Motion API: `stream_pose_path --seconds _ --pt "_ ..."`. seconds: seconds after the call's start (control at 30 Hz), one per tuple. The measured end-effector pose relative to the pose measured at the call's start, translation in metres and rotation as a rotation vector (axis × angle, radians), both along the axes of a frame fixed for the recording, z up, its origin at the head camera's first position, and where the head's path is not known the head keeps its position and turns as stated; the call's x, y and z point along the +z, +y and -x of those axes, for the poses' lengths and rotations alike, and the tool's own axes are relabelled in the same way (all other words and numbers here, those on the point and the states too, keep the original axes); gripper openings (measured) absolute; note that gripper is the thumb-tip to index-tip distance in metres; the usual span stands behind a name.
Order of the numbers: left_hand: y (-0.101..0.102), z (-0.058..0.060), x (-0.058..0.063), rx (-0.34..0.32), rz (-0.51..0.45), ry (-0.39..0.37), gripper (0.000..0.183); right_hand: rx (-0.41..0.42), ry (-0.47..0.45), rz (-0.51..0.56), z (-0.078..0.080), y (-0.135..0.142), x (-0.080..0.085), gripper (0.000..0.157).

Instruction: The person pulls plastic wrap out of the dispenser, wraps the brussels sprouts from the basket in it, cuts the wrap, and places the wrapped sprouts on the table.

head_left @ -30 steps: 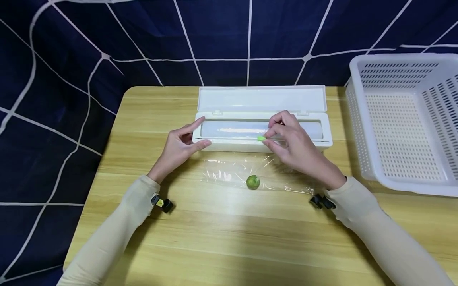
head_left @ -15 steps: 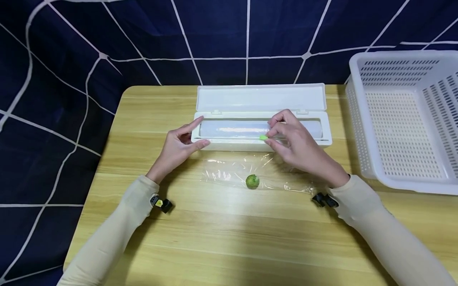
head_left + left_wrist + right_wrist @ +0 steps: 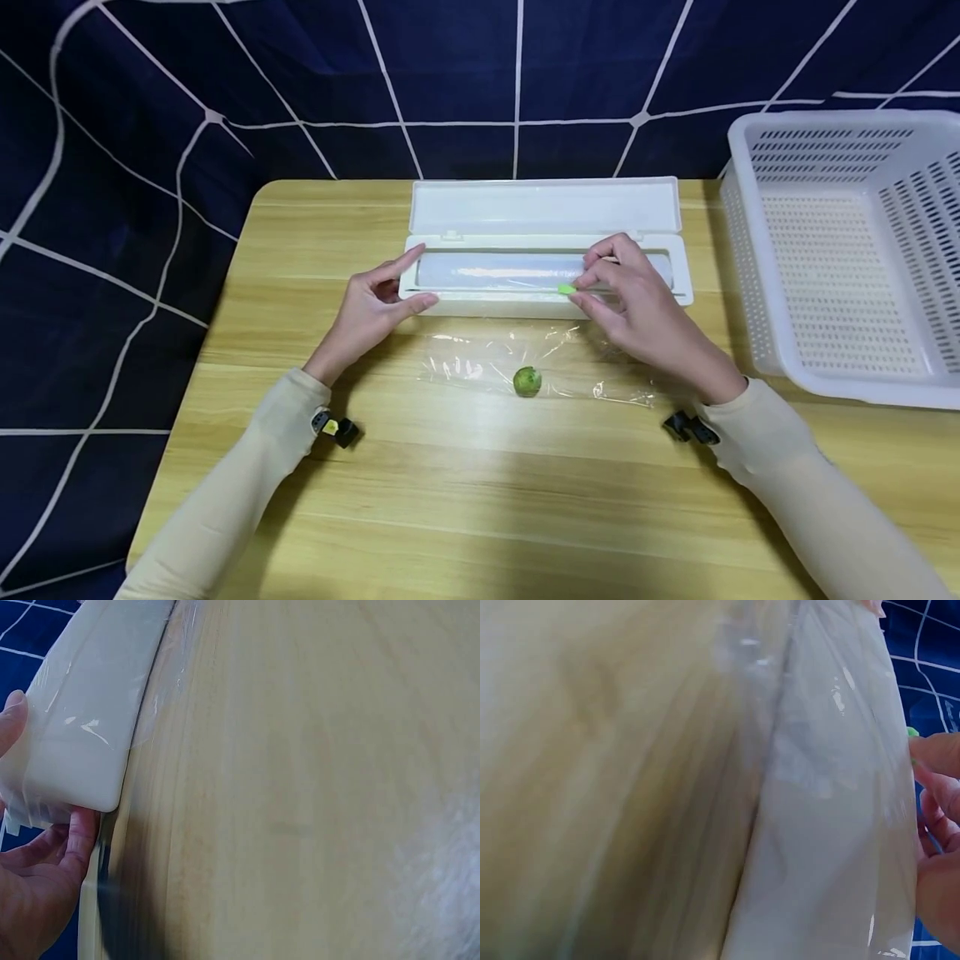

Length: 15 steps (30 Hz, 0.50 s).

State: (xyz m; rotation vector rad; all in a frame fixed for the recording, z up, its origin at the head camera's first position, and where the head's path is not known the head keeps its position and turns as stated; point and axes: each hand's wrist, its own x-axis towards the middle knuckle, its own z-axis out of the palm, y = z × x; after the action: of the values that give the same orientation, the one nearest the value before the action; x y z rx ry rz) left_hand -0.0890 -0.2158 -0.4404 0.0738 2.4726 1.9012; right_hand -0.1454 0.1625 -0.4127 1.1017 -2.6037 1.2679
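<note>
Left grip, spread, holds the white box; right grip pinches a green tab, apparently thumb to forefinger.

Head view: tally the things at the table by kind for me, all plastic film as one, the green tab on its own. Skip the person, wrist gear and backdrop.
Containers: 2, the white box and the white basket
Plastic film: 1
Green tab: 1
Fruit: 1
Total: 5
</note>
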Motion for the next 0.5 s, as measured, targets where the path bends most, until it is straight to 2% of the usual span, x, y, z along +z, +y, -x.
stream_pose_path --seconds 0.33,0.5 --pt "0.002 -0.002 0.002 0.005 -0.007 -0.013 0.066 -0.033 0.102 0.073 -0.001 0.014 -0.005 0.017" --pt "0.002 -0.002 0.001 0.007 -0.007 -0.005 0.066 -0.046 0.118 0.067 -0.002 0.019 -0.006 0.016"
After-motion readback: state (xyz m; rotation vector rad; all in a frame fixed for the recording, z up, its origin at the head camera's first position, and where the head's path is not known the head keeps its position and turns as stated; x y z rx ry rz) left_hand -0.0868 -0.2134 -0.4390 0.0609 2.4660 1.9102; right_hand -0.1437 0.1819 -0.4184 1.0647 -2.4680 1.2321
